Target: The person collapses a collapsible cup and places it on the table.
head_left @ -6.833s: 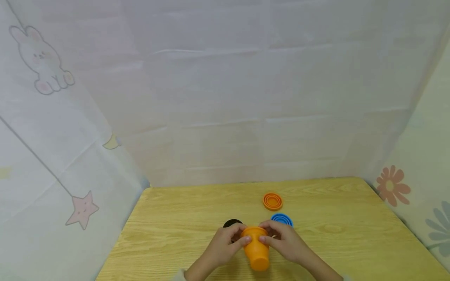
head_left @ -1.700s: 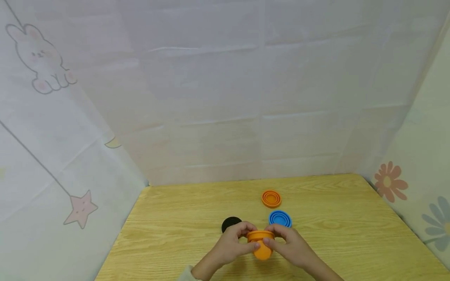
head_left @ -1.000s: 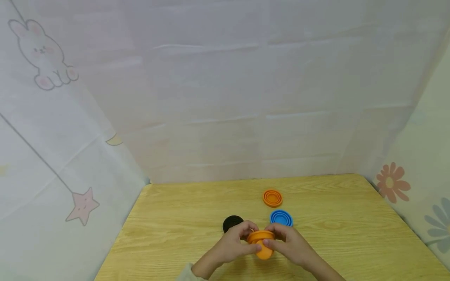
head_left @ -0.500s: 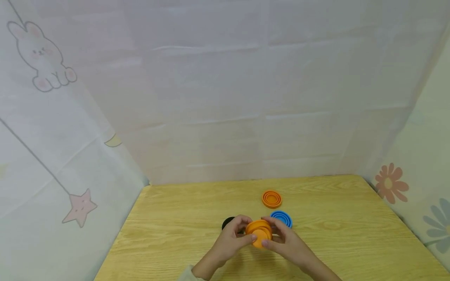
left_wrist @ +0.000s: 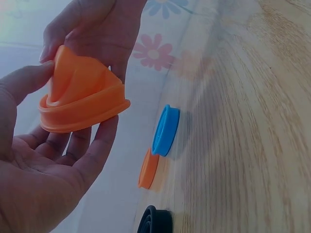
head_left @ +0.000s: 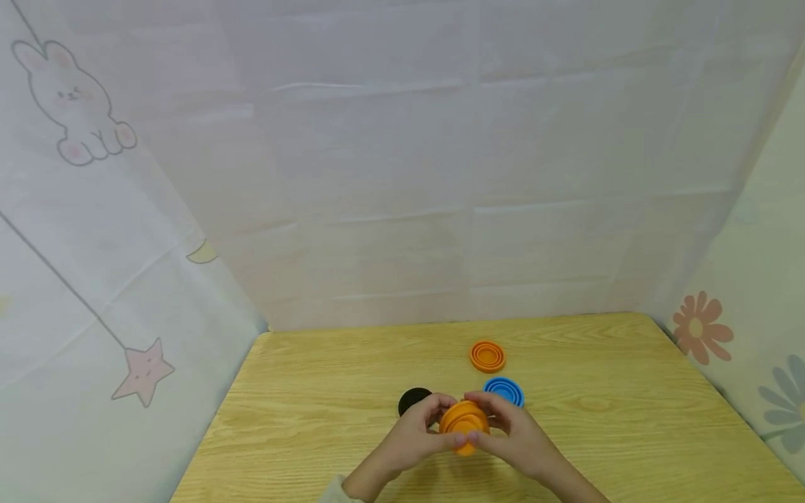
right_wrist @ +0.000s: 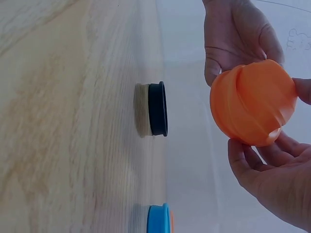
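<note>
Between both hands, above the table, is an orange collapsible cup [head_left: 464,417], partly folded. Its wall is creased and pushed in unevenly, the base facing the person, as the left wrist view of the cup [left_wrist: 80,90] shows. My left hand [head_left: 411,436] grips it from the left, thumb on the base and fingers under the rim. From the other side my right hand [head_left: 516,440] holds it likewise, its thumb close to the left thumb. In the right wrist view the cup [right_wrist: 255,102] looks twisted, with diagonal folds. Its inside is hidden.
Beyond the hands lie three flattened collapsible cups: a black one [head_left: 413,398] partly behind the left hand, a blue one [head_left: 503,391] by the right fingers, and an orange one [head_left: 487,356] farther back. The wooden table [head_left: 302,419] meets a cloth backdrop [head_left: 377,209].
The held cup was tall and extended at first; it has since been pressed down to a short, creased form. Lately it has tipped slightly between the hands. The flattened cups stay put.
</note>
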`<action>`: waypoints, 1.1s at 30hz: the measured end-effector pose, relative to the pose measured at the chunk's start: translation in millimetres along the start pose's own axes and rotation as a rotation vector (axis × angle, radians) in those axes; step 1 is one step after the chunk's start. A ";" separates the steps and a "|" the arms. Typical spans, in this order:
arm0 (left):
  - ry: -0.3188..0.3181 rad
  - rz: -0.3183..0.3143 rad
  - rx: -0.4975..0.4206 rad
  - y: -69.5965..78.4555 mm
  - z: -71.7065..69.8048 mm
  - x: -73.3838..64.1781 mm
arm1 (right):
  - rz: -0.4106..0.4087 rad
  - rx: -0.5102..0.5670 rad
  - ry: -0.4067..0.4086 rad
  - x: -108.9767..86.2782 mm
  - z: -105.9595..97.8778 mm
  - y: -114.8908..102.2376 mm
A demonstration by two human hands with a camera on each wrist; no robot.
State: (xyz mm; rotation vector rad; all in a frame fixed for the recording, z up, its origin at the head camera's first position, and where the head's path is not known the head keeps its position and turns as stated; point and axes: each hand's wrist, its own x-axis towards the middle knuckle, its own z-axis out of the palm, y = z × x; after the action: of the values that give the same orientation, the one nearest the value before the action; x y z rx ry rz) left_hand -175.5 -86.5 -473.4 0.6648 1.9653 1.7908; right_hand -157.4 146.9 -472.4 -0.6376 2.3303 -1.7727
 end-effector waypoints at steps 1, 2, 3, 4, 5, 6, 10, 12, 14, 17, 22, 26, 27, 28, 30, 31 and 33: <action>0.000 0.003 0.003 -0.5 0.1 0.0 | -0.011 -0.012 0.003 0.1 0.2 -0.4; 0.002 0.006 0.004 -0.9 0.2 0.1 | -0.022 -0.019 0.006 0.1 0.4 -0.8; 0.008 0.010 0.003 -1.3 0.3 0.3 | -0.032 -0.025 0.010 0.0 0.7 -0.9; 0.015 0.010 -0.004 -1.6 0.3 0.4 | -0.041 -0.026 0.017 0.0 1.0 -1.0; 0.027 0.014 -0.011 -2.4 0.4 0.6 | -0.051 -0.023 0.024 0.0 1.5 -1.3; 0.039 0.018 -0.022 -2.8 0.7 0.8 | -0.057 -0.015 0.032 -0.1 1.9 -1.4; 0.079 0.042 -0.102 -2.7 2.3 1.8 | -0.040 0.090 0.027 -0.3 3.4 -3.5; 0.092 0.057 -0.143 -2.4 3.7 2.4 | 0.012 0.174 0.008 -0.6 4.0 -5.6; 0.101 0.067 -0.172 -1.5 4.9 2.7 | 0.072 0.253 -0.004 -0.6 4.6 -8.0; 0.103 0.073 -0.179 -0.2 5.5 2.9 | 0.105 0.304 -0.010 -0.7 4.3 -9.6; 0.055 0.083 -0.111 0.0 0.3 2.6 | 0.025 0.235 -0.026 -0.9 0.5 -5.3; 0.027 0.085 -0.035 -0.7 -4.8 1.8 | -0.076 0.088 -0.016 -0.1 -3.2 -1.0; 0.026 0.082 -0.022 -0.5 -5.5 1.7 | -0.090 0.064 -0.016 0.1 -4.0 -0.5; 0.028 0.078 -0.009 -0.2 -6.0 1.7 | -0.101 0.043 -0.018 0.1 -4.7 -0.4; 0.034 0.072 0.008 -0.1 -6.4 1.8 | -0.111 0.025 -0.024 0.5 -5.9 -0.6; 0.035 0.073 0.011 -0.1 -6.4 2.0 | -0.112 0.023 -0.030 0.6 -6.2 -0.8; 0.037 0.073 0.011 0.3 -6.2 2.4 | -0.120 0.025 -0.039 1.0 -6.4 -1.0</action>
State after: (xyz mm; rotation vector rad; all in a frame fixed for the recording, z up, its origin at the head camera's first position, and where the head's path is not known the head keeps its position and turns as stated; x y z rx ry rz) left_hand -181.0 -90.1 -472.4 0.7202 2.0006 1.8485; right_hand -160.4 152.0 -469.5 -0.8164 2.2858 -1.8182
